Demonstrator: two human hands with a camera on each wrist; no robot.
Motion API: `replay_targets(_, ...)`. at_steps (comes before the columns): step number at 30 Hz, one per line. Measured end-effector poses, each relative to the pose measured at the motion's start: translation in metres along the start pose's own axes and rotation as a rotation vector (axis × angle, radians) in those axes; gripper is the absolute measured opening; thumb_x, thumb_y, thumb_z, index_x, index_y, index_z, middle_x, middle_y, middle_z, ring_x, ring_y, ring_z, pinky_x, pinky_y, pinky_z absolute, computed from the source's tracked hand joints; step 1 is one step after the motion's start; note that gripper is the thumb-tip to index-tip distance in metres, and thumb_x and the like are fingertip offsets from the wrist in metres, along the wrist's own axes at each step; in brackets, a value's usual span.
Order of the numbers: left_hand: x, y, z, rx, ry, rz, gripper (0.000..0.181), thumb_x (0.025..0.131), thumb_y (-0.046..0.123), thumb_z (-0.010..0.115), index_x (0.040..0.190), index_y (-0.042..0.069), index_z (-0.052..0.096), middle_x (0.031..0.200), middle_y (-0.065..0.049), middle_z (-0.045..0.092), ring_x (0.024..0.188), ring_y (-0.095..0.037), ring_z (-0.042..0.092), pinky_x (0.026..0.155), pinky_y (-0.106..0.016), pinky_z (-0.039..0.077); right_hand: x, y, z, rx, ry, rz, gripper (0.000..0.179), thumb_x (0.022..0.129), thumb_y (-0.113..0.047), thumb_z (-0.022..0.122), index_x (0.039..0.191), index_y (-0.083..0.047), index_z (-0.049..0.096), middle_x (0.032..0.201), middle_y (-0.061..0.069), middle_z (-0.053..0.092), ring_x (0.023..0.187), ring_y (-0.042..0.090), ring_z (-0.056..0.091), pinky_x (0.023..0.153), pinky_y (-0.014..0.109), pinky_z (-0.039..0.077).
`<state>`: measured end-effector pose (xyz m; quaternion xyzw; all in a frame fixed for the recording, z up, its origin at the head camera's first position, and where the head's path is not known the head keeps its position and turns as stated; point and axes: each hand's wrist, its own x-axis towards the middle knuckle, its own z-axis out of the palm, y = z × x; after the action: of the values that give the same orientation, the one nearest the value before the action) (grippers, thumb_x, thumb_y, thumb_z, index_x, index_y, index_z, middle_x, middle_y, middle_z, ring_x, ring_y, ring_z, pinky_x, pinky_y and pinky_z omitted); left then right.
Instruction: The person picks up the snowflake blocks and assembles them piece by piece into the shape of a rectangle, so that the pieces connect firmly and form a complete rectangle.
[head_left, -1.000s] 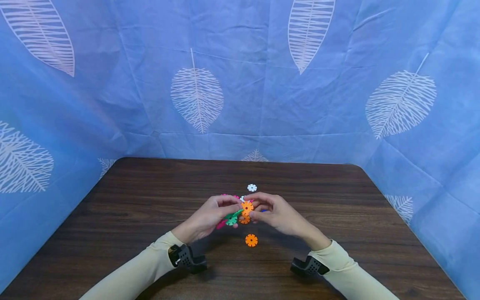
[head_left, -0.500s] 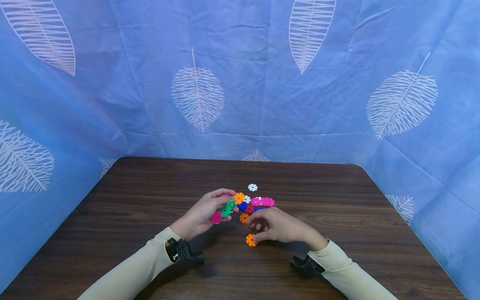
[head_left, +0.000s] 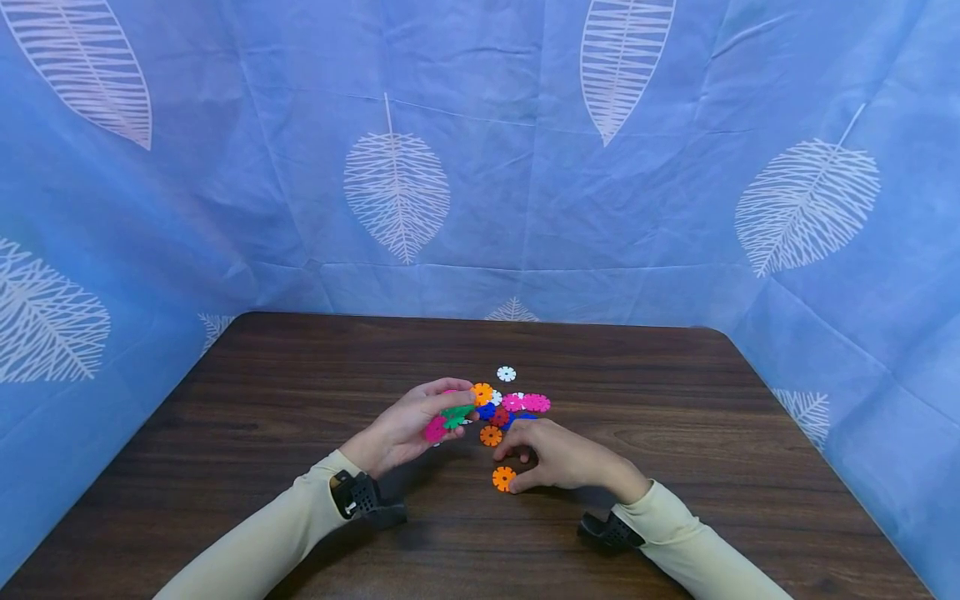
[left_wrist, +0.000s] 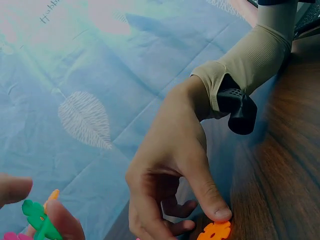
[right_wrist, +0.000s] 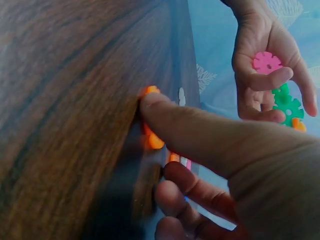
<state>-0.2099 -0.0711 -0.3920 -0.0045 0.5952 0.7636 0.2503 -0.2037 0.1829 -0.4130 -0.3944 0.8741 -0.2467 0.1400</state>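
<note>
My left hand (head_left: 399, 427) holds a chain of linked plastic snowflake discs above the table. In the chain show a pink disc (head_left: 435, 429), green discs (right_wrist: 288, 109) and an orange disc at the end (head_left: 482, 394); the fingers hide part of it. The thumb of my right hand (head_left: 572, 460) rests on a loose orange disc (head_left: 501, 478) lying on the table nearest me. The other right fingers are bent and apart from that disc. A second loose orange disc (head_left: 491, 436) lies just beyond.
Past the hands is a loose cluster of discs: a dark red one (head_left: 499, 416), a pink one (head_left: 536, 403), blue and white ones. One white disc (head_left: 506, 374) lies alone farther back. A leaf-patterned blue cloth (head_left: 480, 192) hangs behind the brown table (head_left: 300, 358).
My right hand has left the held chain, where the orange disc is, and come down to the near loose orange disc. My left hand has drawn slightly left and up with the chain.
</note>
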Motion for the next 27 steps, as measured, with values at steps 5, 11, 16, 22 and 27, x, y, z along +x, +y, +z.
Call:
replay_targets(5, 0.0005, 0.0007, 0.0016, 0.005, 0.018, 0.003, 0.046, 0.101, 0.025, 0.066, 0.142, 0.008, 0.054, 0.134, -0.015, 0.057, 0.106, -0.025, 0.065, 0.076, -0.024, 0.059, 0.0005, -0.0002, 0.0001, -0.011, -0.012, -0.005, 0.024, 0.088, -0.031, 0.082, 0.108, -0.018, 0.075, 0.104, -0.009, 0.062, 0.083, 0.006, 0.052, 0.073, 0.020, 0.048)
replay_targets(11, 0.0002, 0.0004, 0.0025, 0.044, 0.052, 0.019, 0.042, 0.099, 0.028, 0.068, 0.136, 0.010, 0.058, 0.127, -0.015, 0.061, 0.110, -0.031, 0.064, 0.076, -0.026, 0.059, 0.0003, -0.0001, 0.0004, 0.000, -0.023, 0.002, 0.022, 0.088, -0.029, 0.082, 0.104, -0.021, 0.069, 0.102, -0.007, 0.060, 0.085, 0.008, 0.052, 0.074, 0.022, 0.047)
replay_targets(16, 0.0017, -0.0012, 0.0010, 0.086, 0.052, 0.035, 0.044, 0.095, 0.021, 0.073, 0.136, 0.012, 0.058, 0.133, -0.014, 0.058, 0.114, -0.033, 0.060, 0.081, -0.030, 0.058, 0.0016, 0.0001, 0.0014, 0.027, -0.018, -0.009, 0.024, 0.087, -0.027, 0.083, 0.104, -0.020, 0.067, 0.096, -0.007, 0.060, 0.082, 0.009, 0.053, 0.072, 0.021, 0.049)
replay_targets(22, 0.0024, -0.0025, 0.0013, 0.203, 0.054, 0.110, 0.045, 0.092, 0.015, 0.077, 0.133, 0.010, 0.059, 0.130, -0.014, 0.057, 0.107, -0.034, 0.061, 0.078, -0.033, 0.057, 0.0042, 0.0004, 0.0019, 0.089, -0.021, 0.006, 0.022, 0.088, -0.023, 0.083, 0.103, -0.018, 0.068, 0.086, -0.006, 0.063, 0.072, 0.005, 0.056, 0.065, 0.021, 0.051)
replay_targets(27, 0.0012, -0.0032, 0.0034, 0.314, 0.067, 0.207, 0.040, 0.090, 0.016, 0.079, 0.126, 0.009, 0.062, 0.121, -0.013, 0.062, 0.092, -0.034, 0.064, 0.072, -0.035, 0.057, 0.0040, -0.0005, 0.0013, 0.130, -0.008, 0.008, 0.019, 0.090, -0.016, 0.079, 0.106, -0.016, 0.069, 0.088, -0.007, 0.066, 0.069, 0.003, 0.059, 0.064, 0.022, 0.054)
